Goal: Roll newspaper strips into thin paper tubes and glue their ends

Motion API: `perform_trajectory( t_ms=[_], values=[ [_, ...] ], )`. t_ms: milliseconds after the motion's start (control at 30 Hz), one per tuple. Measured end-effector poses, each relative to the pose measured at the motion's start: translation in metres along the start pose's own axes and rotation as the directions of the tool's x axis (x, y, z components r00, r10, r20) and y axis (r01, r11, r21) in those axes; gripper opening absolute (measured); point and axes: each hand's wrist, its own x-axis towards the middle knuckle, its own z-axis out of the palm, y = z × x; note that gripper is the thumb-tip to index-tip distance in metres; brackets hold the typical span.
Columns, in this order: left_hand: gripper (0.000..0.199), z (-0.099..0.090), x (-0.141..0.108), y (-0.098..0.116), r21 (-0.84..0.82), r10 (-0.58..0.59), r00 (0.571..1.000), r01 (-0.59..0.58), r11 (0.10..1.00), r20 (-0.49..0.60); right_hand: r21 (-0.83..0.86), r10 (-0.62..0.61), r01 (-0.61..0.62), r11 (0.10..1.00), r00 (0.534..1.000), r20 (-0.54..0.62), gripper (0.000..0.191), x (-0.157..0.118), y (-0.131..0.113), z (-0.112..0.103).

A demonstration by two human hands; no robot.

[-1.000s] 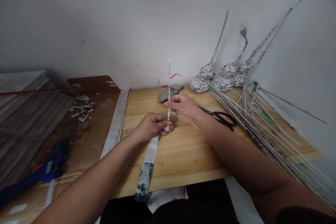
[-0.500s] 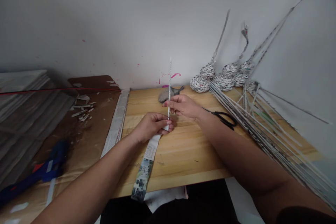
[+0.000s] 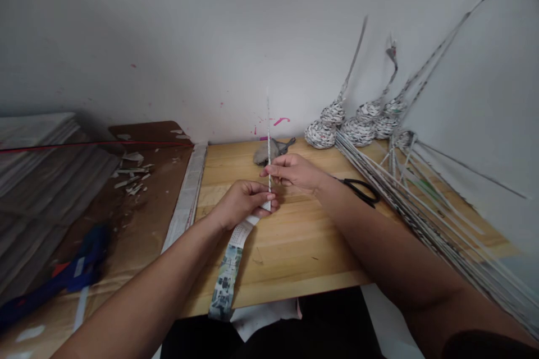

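A newspaper strip (image 3: 228, 269) runs up from the table's front edge into my left hand (image 3: 246, 202), whose thumb and fingers pinch it where it winds into a thin tube. That rolled paper tube (image 3: 269, 134) stands nearly upright above both hands. Higher on the tube, my right hand (image 3: 292, 173) pinches it between thumb and fingertips. A grey cloth (image 3: 263, 152) lies on the table just behind the tube. Black-handled scissors (image 3: 362, 190) rest beyond my right wrist, their blades partly hidden by it.
Several woven paper gourd shapes (image 3: 320, 134) stand against the wall. A bundle of paper tubes (image 3: 404, 210) stretches along the right side. At left are a blue glue gun (image 3: 84, 263), paper scraps (image 3: 133, 174), stacked newspapers (image 3: 42, 179) and a pile of strips (image 3: 187, 196).
The tube's upper end has shifted slightly left. The hanging strip has moved a little left and now curves more. Both hands keep nearly the same places.
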Motion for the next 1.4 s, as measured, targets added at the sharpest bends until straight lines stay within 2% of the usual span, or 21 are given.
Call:
perform_trajectory(
  t_ms=[67,133,300,467,500,633,833,1000,1133,1200,1300,1400],
  values=[
    [0.028,0.0004,-0.0004,0.0009,-0.01,-0.003,1.0,0.003,1.0,0.003,0.012,-0.01,0.011,1.0,0.996,-0.092,0.032,0.0007,-0.0001,0.0014],
    [0.027,0.0007,-0.0008,0.002,-0.011,-0.005,1.0,0.005,1.0,0.008,0.017,-0.017,0.02,1.0,0.991,-0.134,0.031,0.0005,-0.0012,0.0025],
    [0.028,0.0012,-0.0011,0.003,-0.019,0.011,1.0,-0.011,1.0,-0.012,0.003,0.019,-0.02,1.0,1.0,0.015,0.034,-0.0023,-0.0041,0.0034],
    [0.03,-0.0002,0.0004,0.0005,-0.017,0.011,1.0,-0.011,1.0,-0.002,0.018,-0.057,0.062,0.998,0.979,-0.193,0.033,-0.0005,-0.0026,0.006],
    [0.031,-0.0005,0.0005,0.0005,-0.012,0.01,1.0,-0.01,1.0,-0.002,0.012,-0.066,0.07,0.998,0.981,-0.185,0.032,-0.0002,-0.0024,0.0055],
    [0.031,-0.0007,0.0,0.0019,-0.003,0.008,1.0,-0.008,1.0,-0.004,-0.006,-0.034,0.034,0.999,0.999,-0.034,0.036,-0.0003,-0.002,0.0026],
    [0.029,-0.001,0.0003,0.0003,-0.005,0.017,1.0,-0.017,1.0,-0.001,-0.024,-0.052,0.048,0.999,0.98,-0.191,0.035,0.0013,-0.0006,0.0053],
    [0.03,-0.0031,0.0021,-0.003,-0.011,0.038,0.999,-0.039,0.999,-0.008,-0.03,-0.005,0.004,1.0,0.998,-0.058,0.035,0.0002,-0.0019,0.0038],
    [0.029,-0.0025,0.0027,-0.0034,-0.011,0.041,0.999,-0.041,0.999,-0.011,-0.056,-0.046,0.039,0.998,0.991,-0.129,0.033,-0.0001,-0.0011,0.004],
    [0.029,-0.0015,0.0017,-0.0019,-0.017,0.042,0.999,-0.043,0.999,-0.02,-0.037,-0.025,0.021,0.999,0.994,-0.103,0.033,-0.0003,-0.0008,0.0037],
    [0.03,-0.0003,0.0,0.0007,-0.015,0.052,0.998,-0.052,0.999,-0.033,0.001,0.019,-0.019,1.0,1.0,0.0,0.037,-0.0006,0.0006,0.0027],
    [0.03,-0.0001,-0.0005,0.0018,0.003,0.074,0.997,-0.074,0.997,-0.007,-0.006,-0.007,0.006,1.0,0.999,-0.035,0.037,0.0011,0.0044,0.0035]
  ],
)
